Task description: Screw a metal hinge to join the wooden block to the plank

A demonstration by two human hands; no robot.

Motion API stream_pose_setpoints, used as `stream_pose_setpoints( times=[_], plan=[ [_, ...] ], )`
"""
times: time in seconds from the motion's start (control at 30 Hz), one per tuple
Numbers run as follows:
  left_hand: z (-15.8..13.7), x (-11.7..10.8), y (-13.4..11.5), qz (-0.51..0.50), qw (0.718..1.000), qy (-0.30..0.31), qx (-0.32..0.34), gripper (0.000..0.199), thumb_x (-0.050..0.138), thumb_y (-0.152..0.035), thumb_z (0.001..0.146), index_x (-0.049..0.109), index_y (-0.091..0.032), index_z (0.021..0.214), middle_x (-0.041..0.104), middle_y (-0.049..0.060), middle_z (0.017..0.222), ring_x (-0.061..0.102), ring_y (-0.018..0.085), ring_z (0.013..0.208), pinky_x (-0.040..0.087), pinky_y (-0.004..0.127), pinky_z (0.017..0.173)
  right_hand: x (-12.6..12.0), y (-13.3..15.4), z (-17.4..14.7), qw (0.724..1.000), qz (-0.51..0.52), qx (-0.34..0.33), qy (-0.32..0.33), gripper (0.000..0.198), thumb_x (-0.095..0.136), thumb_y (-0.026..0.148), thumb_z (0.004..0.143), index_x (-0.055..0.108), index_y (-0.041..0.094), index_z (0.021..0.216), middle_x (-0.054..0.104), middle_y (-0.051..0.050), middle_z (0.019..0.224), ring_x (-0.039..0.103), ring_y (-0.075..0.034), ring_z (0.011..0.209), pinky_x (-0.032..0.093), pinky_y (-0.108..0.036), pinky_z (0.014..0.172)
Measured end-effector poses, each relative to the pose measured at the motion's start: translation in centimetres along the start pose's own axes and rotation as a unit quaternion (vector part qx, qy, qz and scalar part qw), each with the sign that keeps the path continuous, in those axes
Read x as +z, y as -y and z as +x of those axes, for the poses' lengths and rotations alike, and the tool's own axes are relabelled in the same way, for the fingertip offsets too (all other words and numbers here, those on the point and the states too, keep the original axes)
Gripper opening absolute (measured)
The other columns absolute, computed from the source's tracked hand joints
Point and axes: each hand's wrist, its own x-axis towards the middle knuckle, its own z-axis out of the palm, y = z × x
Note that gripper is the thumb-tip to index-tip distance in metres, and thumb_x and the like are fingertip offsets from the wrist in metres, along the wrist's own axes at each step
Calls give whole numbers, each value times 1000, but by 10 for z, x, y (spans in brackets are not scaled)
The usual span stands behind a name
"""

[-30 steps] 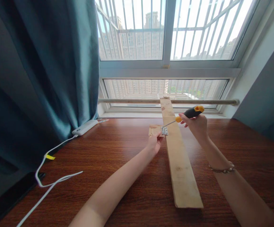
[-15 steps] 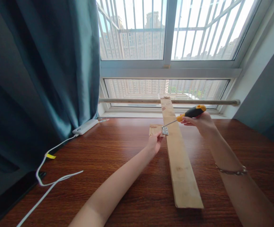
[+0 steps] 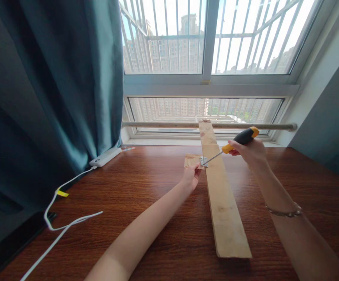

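Observation:
My right hand is closed around the black-and-yellow handle of a screwdriver. Its shaft slants down to the left, and the tip meets a small silver hinge. That hinge spans the seam between a long light-brown board and a small tan piece of board on the left. With thumb and fingers pinched, my left hand grips the small piece at its near edge, right beside the hinge. Fingers cover part of that piece.
Board and hands are over a dark reddish-brown wooden table. A white power strip with a white cable lies at the left, beside a blue curtain. Behind the table, a horizontal rail crosses before the window.
The screwdriver tip has shifted from the hinge's upper left to its lower part. My right hand has moved slightly right with the handle. My left hand stays in place.

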Motion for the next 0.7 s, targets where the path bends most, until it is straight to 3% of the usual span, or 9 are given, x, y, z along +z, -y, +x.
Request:
stream_pose_setpoints(
  times=[0.43, 0.7],
  plan=[
    [0, -1, 1, 14, 1000, 12, 11, 15, 54, 2, 75, 63, -10, 77, 69, 8, 77, 63, 11, 64, 50, 19, 58, -3, 10, -7, 999, -4, 1, 40, 28, 80, 32, 53, 65, 11, 64, 67, -6, 53, 67, -21, 50, 59, -27, 46],
    [0, -2, 2, 14, 1000, 11, 20, 15, 56, 3, 73, 64, -9, 73, 69, 8, 76, 63, 11, 65, 50, 20, 61, -1, 0, 0, 999, 25, 5, 41, 28, 81, 30, 50, 65, 11, 63, 68, -6, 54, 67, -24, 49, 59, -30, 45]
  ],
)
